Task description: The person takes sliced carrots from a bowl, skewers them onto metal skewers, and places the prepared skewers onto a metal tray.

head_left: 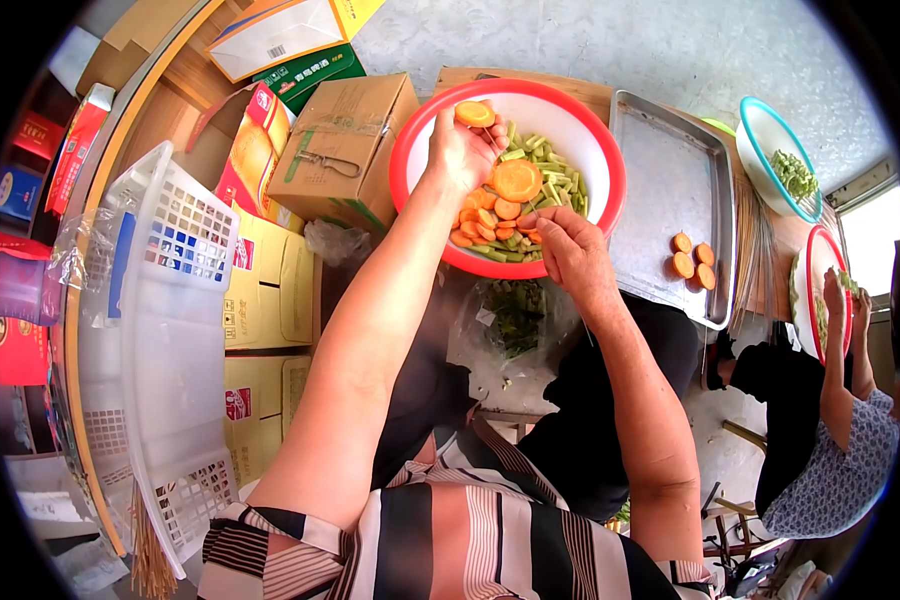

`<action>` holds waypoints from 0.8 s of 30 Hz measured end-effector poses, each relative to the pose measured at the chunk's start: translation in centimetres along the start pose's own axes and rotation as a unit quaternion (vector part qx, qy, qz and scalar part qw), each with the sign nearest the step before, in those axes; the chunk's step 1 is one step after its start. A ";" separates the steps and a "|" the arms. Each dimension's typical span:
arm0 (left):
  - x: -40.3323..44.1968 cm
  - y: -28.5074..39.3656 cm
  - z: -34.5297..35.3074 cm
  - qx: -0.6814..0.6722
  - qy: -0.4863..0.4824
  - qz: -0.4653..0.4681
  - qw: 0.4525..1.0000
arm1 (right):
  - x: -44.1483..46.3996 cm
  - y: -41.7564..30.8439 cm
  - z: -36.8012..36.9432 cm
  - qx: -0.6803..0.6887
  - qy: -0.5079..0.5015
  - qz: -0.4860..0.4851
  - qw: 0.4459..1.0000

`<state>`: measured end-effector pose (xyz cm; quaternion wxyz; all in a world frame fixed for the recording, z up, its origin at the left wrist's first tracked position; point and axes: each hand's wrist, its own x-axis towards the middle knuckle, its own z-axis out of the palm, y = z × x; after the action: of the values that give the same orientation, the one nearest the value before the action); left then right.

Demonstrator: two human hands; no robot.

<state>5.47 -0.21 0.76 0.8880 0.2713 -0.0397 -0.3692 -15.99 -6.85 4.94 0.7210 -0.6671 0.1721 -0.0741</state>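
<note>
A round orange carrot slice sits in my left hand above carrot rounds and cut green stems.

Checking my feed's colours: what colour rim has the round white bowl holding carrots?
The bowl's rim is red, clearest in the head view.

Left arm outstretched, left hand farther out, palm up, cupped. Right arm bent, right hand pinching, knuckles up.

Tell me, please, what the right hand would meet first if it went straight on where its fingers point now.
The right hand would probably meet the small carrot slices in the bowl first; their depth is unclear.
</note>
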 end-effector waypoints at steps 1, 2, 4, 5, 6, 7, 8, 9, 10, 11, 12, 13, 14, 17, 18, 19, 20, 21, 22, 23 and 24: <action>0.0 0.0 0.0 -0.001 -0.003 0.001 1.000 | 0.0 0.0 0.0 0.001 0.000 0.000 1.000; 0.0 0.0 -0.1 -0.003 -0.007 0.002 1.000 | 0.0 0.0 0.0 0.002 -0.001 0.001 1.000; 0.0 0.0 -0.1 -0.006 -0.004 0.002 1.000 | 0.1 0.1 0.0 0.003 -0.002 0.002 1.000; 0.0 0.0 -0.1 -0.008 -0.002 0.001 1.000 | 0.1 0.1 0.0 0.004 -0.002 0.004 1.000; 0.0 0.0 -0.2 -0.008 -0.002 0.001 1.000 | 0.1 0.1 0.0 0.004 -0.003 0.004 1.000; 0.1 0.0 -0.2 -0.010 -0.003 0.002 1.000 | 0.0 0.1 0.1 0.005 -0.003 0.002 1.000; 0.1 0.0 -0.2 -0.012 -0.004 0.002 1.000 | 0.0 0.1 0.1 0.007 -0.004 0.000 1.000; 0.1 0.0 -0.2 -0.012 -0.004 0.002 1.000 | 0.1 0.1 0.1 0.007 -0.004 0.000 1.000; 0.2 0.0 -0.3 -0.012 -0.004 0.002 1.000 | 0.1 0.2 0.1 0.010 -0.006 0.001 1.000; 0.2 0.0 -0.3 -0.013 -0.004 0.002 1.000 | 0.1 0.3 0.1 0.012 -0.008 0.001 1.000; 0.2 0.0 -0.4 -0.013 -0.004 0.002 1.000 | 0.1 0.3 0.1 0.012 -0.008 0.002 1.000; 0.2 0.0 -0.4 -0.015 -0.006 0.002 1.000 | 0.1 0.4 0.0 0.014 -0.010 -0.003 1.000; 0.2 0.0 -0.4 -0.018 -0.009 0.002 1.000 | 0.2 0.4 0.1 0.015 -0.012 -0.008 1.000; 0.2 0.0 -0.3 -0.019 -0.003 0.002 1.000 | 0.1 0.3 0.1 0.015 -0.012 -0.005 1.000; 0.1 -0.1 -0.3 -0.019 -0.003 0.001 1.000 | 0.1 0.3 0.1 0.015 -0.012 -0.005 1.000; 0.1 -0.1 -0.4 -0.019 -0.004 0.002 1.000 | 0.2 0.4 0.1 0.016 -0.012 -0.005 1.000; 0.2 -0.1 -0.4 -0.018 -0.005 0.002 1.000 | 0.2 0.4 0.1 0.017 -0.011 -0.004 1.000; 0.2 -0.1 -0.4 -0.018 -0.004 0.002 1.000 | 0.1 0.4 0.1 0.017 -0.011 -0.004 1.000; 0.2 -0.1 -0.4 -0.018 -0.005 0.003 1.000 | 0.1 0.4 0.1 0.019 -0.011 -0.005 1.000; 0.2 -0.1 -0.4 -0.017 -0.006 0.003 1.000 | 0.1 0.4 0.1 0.020 -0.011 -0.006 1.000; 0.2 -0.1 -0.5 -0.017 -0.005 0.003 1.000 | 0.1 0.4 0.1 0.020 -0.011 -0.006 1.000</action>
<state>5.70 -0.21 0.30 0.8935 0.2539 -0.0392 -0.3684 -15.91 -6.79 4.53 0.7356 -0.6544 0.1584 -0.0741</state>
